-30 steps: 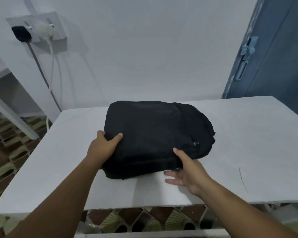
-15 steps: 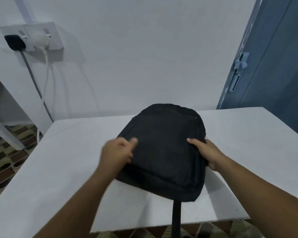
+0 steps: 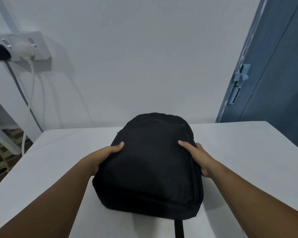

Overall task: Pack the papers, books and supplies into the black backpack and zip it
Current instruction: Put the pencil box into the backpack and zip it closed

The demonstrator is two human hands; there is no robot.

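Black fabric is filling my view — the backpack (image 3: pixel 150 167) is lying flat on the white worktop (image 3: pixel 248 152), a strap hanging off the near edge. My left hand (image 3: pixel 103 157) and right hand (image 3: pixel 196 157) are clasping its sides, thumbs on top. No papers or books showing; I'm judging it packed — next I'm needing to check the zip.

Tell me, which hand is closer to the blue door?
Right. The right hand grips the backpack's door-side edge; the left hand grips its far edge, away from the door.
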